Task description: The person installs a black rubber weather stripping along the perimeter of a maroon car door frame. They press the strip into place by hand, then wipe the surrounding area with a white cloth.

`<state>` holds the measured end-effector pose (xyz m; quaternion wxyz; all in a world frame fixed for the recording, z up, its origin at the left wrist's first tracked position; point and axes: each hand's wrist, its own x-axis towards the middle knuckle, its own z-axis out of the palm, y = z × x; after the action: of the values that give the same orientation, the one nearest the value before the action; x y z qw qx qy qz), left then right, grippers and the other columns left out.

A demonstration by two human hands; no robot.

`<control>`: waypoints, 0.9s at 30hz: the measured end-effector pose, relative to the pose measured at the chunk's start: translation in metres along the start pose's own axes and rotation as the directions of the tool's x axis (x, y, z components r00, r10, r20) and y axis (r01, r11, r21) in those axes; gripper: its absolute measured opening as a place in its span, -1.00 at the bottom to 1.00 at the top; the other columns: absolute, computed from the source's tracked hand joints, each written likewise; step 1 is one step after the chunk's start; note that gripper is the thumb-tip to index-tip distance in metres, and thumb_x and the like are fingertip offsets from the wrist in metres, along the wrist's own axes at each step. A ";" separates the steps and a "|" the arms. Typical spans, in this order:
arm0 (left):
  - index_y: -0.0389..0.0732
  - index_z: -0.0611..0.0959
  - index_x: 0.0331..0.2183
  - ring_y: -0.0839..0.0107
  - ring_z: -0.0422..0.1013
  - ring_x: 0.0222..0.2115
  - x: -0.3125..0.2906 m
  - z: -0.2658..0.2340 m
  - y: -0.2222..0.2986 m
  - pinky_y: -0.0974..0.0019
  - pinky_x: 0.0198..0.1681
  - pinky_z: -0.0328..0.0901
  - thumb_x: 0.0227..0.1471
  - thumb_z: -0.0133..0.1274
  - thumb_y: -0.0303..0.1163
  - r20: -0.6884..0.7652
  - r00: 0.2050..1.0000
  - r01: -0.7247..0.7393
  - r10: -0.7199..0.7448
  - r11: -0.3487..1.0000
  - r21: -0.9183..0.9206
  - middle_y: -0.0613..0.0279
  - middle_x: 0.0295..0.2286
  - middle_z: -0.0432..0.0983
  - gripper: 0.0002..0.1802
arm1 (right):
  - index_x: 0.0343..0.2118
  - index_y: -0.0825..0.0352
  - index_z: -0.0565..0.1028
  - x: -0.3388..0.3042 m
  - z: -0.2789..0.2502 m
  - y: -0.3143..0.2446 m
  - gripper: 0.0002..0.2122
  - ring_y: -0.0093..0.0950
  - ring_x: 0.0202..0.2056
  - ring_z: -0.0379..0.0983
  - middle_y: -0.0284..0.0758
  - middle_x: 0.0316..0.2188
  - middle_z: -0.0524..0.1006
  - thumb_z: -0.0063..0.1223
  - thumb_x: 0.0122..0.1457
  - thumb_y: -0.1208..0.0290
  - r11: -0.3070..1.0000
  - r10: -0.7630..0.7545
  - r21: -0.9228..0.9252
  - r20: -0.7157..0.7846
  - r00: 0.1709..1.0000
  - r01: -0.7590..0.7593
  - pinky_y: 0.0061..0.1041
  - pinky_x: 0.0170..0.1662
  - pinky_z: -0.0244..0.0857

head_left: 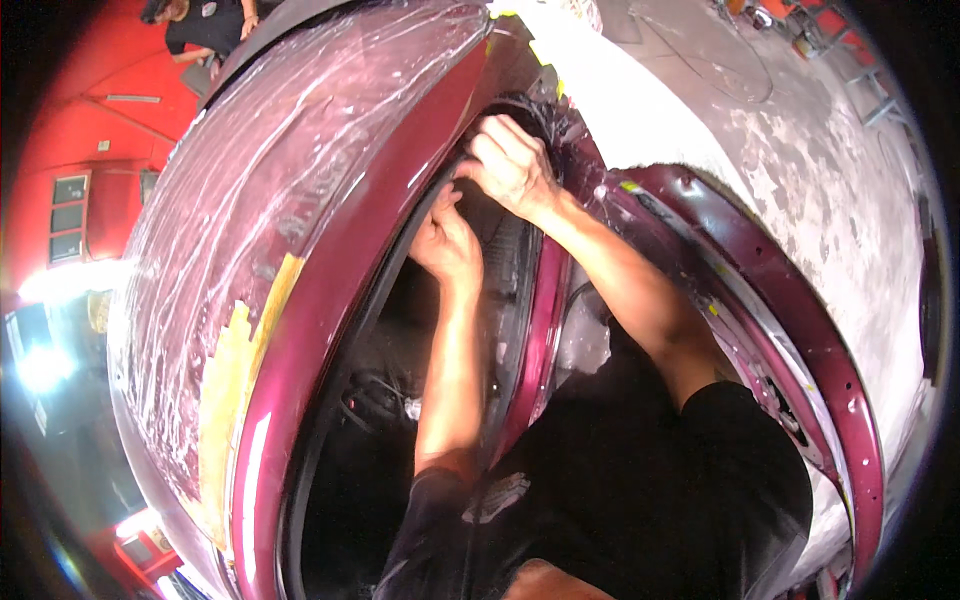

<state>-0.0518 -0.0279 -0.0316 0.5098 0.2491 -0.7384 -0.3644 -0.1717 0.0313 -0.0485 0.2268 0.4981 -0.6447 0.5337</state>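
Observation:
A black rubber door seal (335, 400) runs along the edge of a maroon car's door opening. At the upper part of that edge my right hand (512, 168) is closed, with its fingers curled over and the thumb pressed against the seal. Just below it, my left hand (448, 240) reaches up from inside the opening. Its fingers are bent around the seal, though the fingertips are partly hidden. The maroon roof frame (340, 290) curves beside both hands.
Clear plastic film (250, 160) covers the roof, with yellow masking tape (225, 390) along its edge. To my right stands an open maroon door (800, 290). Another person (205, 25) is at the far left. A ladder-like frame (870, 90) stands at the far right.

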 end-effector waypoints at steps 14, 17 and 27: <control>-0.40 0.65 -0.15 0.38 0.57 -0.43 -0.011 -0.036 0.046 0.34 -0.37 0.50 0.29 0.02 -0.19 0.197 0.952 0.272 -0.235 0.944 -0.189 0.02 -0.29 0.64 -0.59 | -0.21 0.38 0.50 -0.011 -0.009 -0.011 -0.71 -0.15 -0.15 0.48 -0.16 -0.21 0.51 0.29 0.06 0.36 0.967 0.257 0.006 -0.022 0.966 -0.257 -0.23 -0.13 0.41; -0.40 0.68 -0.20 0.40 0.56 -0.45 -0.006 -0.046 0.048 0.36 -0.40 0.48 0.29 0.03 -0.19 0.172 0.961 0.249 -0.215 0.945 -0.213 0.02 -0.31 0.64 -0.59 | -0.14 0.36 0.50 -0.005 -0.012 -0.027 -0.66 -0.16 -0.08 0.45 -0.17 -0.14 0.50 0.29 0.06 0.35 0.978 0.193 -0.063 -0.068 0.979 -0.197 -0.23 -0.05 0.40; -0.40 0.61 -0.08 0.42 0.55 -0.47 -0.010 -0.067 0.033 0.38 -0.46 0.46 0.32 -0.02 -0.17 0.238 0.944 0.271 -0.229 0.949 -0.162 0.03 -0.28 0.62 -0.56 | 0.30 0.24 0.14 0.014 -0.016 -0.049 -0.06 0.07 0.31 0.04 0.01 0.28 0.12 0.48 -0.18 0.38 0.988 0.063 -0.134 -0.063 0.996 -0.071 -0.01 0.32 0.05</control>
<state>0.0144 -0.0199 0.0032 0.3977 0.2494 -0.7130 -0.5208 -0.1380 0.0434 -0.0088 0.2611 0.4436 -0.6892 0.5100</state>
